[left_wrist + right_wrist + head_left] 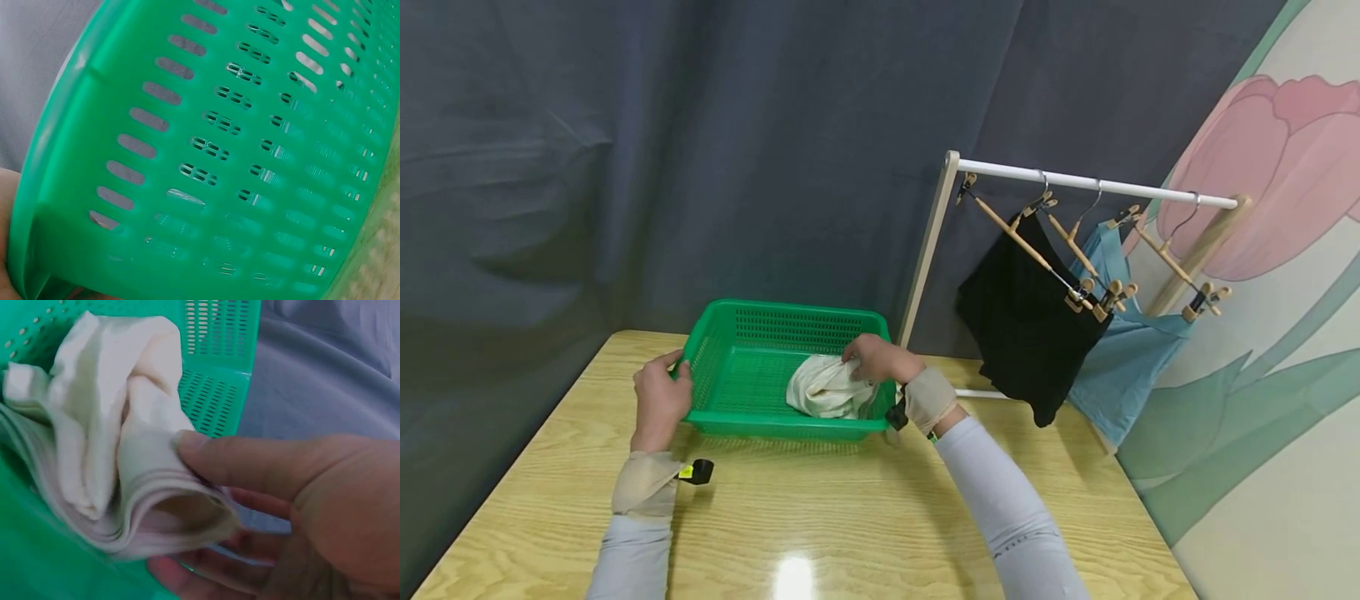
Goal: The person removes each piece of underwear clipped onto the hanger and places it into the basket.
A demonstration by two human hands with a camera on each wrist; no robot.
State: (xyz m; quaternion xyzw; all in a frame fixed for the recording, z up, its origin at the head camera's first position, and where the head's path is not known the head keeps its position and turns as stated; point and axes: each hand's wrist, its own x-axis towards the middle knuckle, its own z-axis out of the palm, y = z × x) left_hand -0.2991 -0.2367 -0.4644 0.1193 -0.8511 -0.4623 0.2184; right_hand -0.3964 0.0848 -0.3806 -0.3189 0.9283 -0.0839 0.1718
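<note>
A green plastic basket (760, 427) with slotted walls stands on the wooden table. My left hand (661, 396) grips its left rim; the left wrist view shows the basket's wall (137, 187) close up and only a bit of the hand at the edge. Inside the basket, toward its right end, lies a crumpled off-white garment (822, 385). My right hand (883, 360) reaches over the right side and pinches it. In the right wrist view the thumb is on top of the garment's folded, layered edge (156, 481), with the other fingers beneath, partly hidden.
Right of the basket stands a small clothes rack (1022, 171) with three wooden clip hangers. Black shorts (1030, 325) and a light blue garment (1120, 367) hang from it. A dark curtain (775, 150) closes off the back, and a painted wall (1285, 333) the right.
</note>
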